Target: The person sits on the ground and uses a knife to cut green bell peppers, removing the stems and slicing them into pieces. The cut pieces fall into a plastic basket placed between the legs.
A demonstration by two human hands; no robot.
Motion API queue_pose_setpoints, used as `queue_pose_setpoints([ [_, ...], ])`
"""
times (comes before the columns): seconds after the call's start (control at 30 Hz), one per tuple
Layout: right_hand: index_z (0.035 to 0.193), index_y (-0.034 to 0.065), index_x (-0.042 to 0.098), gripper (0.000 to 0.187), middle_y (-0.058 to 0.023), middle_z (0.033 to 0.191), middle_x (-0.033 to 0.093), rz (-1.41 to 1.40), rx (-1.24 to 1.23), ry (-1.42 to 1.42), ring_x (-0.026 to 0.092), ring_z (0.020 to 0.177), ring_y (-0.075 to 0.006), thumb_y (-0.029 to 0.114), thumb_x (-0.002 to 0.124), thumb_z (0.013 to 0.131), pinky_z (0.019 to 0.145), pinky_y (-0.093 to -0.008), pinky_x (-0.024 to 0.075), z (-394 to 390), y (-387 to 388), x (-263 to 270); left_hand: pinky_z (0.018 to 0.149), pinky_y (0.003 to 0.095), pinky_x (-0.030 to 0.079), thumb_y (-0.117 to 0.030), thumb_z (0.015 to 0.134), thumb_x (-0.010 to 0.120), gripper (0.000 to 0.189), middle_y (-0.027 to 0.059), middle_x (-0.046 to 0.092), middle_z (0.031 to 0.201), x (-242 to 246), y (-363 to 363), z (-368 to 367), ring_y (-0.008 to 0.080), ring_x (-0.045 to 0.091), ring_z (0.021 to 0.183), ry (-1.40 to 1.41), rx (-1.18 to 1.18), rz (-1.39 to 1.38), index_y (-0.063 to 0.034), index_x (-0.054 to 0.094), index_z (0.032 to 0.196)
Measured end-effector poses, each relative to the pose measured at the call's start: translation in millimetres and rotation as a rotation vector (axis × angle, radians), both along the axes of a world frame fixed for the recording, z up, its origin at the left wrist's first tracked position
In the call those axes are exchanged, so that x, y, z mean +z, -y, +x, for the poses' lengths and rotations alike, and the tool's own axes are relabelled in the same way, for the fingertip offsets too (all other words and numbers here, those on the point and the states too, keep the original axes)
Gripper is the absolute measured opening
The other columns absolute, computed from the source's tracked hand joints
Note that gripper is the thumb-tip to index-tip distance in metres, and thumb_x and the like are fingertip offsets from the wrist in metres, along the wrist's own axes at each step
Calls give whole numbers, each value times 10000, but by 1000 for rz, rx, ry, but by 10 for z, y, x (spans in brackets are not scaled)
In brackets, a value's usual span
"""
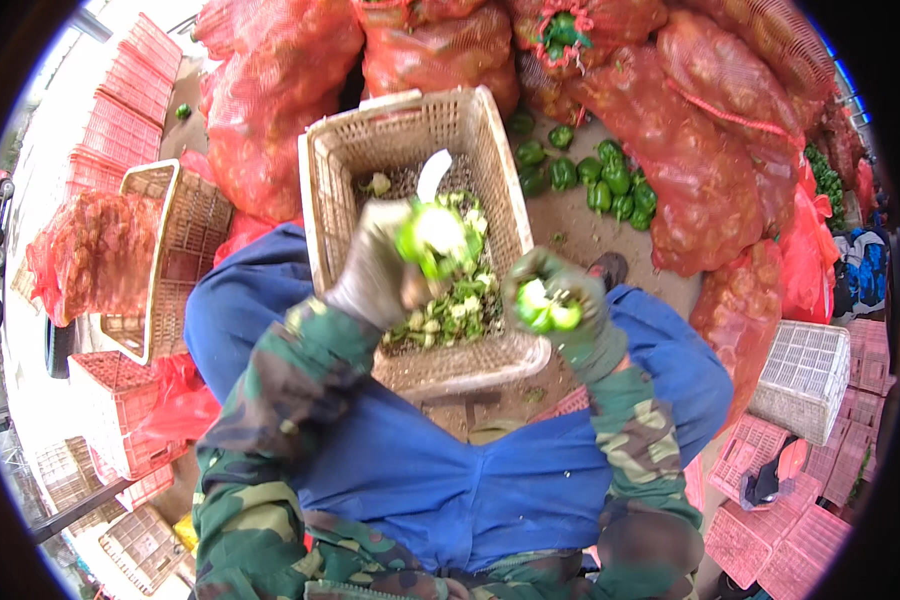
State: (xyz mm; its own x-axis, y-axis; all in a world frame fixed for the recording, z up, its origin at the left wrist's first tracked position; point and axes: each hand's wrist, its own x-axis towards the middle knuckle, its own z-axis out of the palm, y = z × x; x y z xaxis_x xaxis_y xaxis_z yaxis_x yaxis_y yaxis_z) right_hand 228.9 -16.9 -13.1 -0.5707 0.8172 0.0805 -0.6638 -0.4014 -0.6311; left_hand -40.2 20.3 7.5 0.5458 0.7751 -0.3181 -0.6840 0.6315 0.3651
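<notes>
My left hand [375, 259], in a grey glove and blurred, grips a cut green bell pepper [436, 234] whose pale inside faces up. Beyond this pepper shows a curved white strip [435, 175]; I cannot tell what it is. My right hand [570, 307], in a dirty green glove, curls around a green bell pepper piece [549, 307] with a pale middle. Between my knees stands a dirty cream plastic crate [514, 187]. Pepper cores and green trimmings [461, 307] lie in it among many loose seeds. My left hand is over the crate; my right is beside its near right corner.
Red mesh sacks [435, 49] crowd the far side and right. Several whole green peppers [615, 180] lie on the floor beyond my right hand. A tipped cream crate [172, 262] and red crates [124, 390] stand left. An upturned white crate [799, 375] stands right.
</notes>
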Motion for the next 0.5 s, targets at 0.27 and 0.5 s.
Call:
queue_pose_setpoints([
  [0.27, 1530, 24, 555, 715, -157, 1392, 690, 610, -241, 1146, 670, 1242, -201, 298, 847, 938, 1074, -346, 515, -120, -81, 383, 430, 222, 408, -408, 980, 709, 476, 15, 670, 809, 187, 39, 26, 74, 558, 524, -667, -254, 302, -31, 672, 1269],
  [0.5, 1480, 28, 579, 723, -202, 1234, 744, 534, -50, 1418, 721, 1141, -232, 398, 840, 916, 1009, -366, 550, -169, -74, 338, 460, 233, 383, -361, 1042, 705, 372, -16, 668, 816, 167, 56, 69, 54, 552, 548, -801, -391, 319, -32, 695, 1216],
])
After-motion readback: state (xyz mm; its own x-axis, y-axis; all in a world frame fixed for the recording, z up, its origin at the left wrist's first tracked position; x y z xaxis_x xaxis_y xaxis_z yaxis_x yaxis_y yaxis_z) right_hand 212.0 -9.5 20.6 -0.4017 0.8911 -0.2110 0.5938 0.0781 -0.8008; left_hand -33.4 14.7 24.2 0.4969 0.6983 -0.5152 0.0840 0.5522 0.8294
